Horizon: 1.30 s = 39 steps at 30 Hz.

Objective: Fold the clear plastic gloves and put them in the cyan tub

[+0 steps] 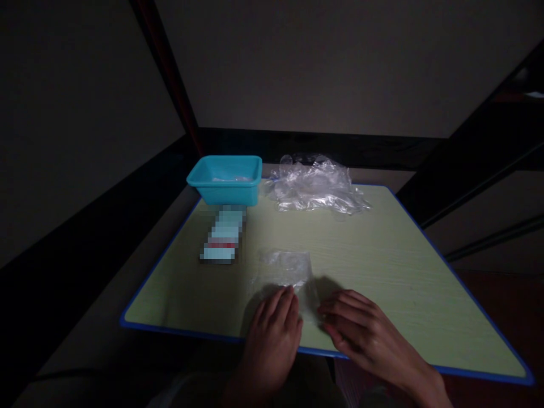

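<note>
A clear plastic bag (293,266) lies flat on the table near its front edge. My left hand (274,326) rests palm down over the lower left part of the bag, fingers stretched out and close together. At the bag's lower right edge is my right hand (365,328), its fingers and thumb drawn together in what looks like a pinch on the film. The exact contact under the right fingertips is hard to see in the dim light.
A pile of crumpled clear plastic bags (317,184) lies at the back of the table (403,272). To its left stands a blue plastic basin (229,192) with something pale inside. A phone-like pixelated object (224,233) lies in front of the basin.
</note>
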Available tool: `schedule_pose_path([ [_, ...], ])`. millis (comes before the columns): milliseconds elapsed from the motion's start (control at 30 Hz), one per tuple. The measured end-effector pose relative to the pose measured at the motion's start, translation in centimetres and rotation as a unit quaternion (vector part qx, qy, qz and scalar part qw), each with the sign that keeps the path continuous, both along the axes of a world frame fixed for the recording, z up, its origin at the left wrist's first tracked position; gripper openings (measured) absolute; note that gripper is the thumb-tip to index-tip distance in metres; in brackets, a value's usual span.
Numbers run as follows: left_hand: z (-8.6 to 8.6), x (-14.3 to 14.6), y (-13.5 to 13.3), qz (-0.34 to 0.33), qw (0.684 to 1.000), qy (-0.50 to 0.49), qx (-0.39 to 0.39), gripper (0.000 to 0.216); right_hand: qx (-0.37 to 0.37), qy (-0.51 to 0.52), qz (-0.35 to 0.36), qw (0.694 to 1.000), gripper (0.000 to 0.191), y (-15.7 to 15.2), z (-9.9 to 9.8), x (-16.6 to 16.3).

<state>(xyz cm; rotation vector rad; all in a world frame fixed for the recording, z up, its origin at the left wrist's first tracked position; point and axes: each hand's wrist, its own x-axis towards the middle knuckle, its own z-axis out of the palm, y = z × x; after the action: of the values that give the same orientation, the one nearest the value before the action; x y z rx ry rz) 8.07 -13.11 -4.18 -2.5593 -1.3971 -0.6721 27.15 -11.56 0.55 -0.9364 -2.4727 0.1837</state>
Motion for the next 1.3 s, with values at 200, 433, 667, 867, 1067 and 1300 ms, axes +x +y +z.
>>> schedule_pose_path([
  [200, 0.2, 0.0, 0.3, -0.008, 1.0, 0.015, 0.001, 0.029, 0.039, -0.038, 0.002, 0.999, 0.027, 0.4, -1.3, 1.0],
  [433, 0.0, -0.2, 0.4, -0.019, 1.0, -0.001, -0.006, 0.028, 0.073, -0.071, 0.048, 0.994, 0.03, 1.7, -2.1, 0.4],
  [667, 0.0, -0.3, 0.1, -0.038, 0.999, -0.013, -0.024, 0.025, 0.034, -0.069, 0.055, 0.995, 0.03, 1.7, -2.8, 1.1],
  [867, 0.7, -2.4, 0.4, -0.077, 0.995, -0.017, -0.064, 0.03, 0.006, -0.045, 0.038, 0.998, 0.03, 1.3, -2.1, 2.2],
  [1067, 0.6, -4.9, 1.1, -0.071, 0.991, -0.065, -0.098, 0.035, -0.049, -0.032, 0.028, 0.998, 0.03, 1.0, -1.2, 2.8],
  [1300, 0.7, -6.5, 2.3, -0.044, 0.968, -0.15, -0.196, 0.044, -0.159, 0.011, -0.018, 0.987, 0.026, 1.4, -0.5, 2.6],
])
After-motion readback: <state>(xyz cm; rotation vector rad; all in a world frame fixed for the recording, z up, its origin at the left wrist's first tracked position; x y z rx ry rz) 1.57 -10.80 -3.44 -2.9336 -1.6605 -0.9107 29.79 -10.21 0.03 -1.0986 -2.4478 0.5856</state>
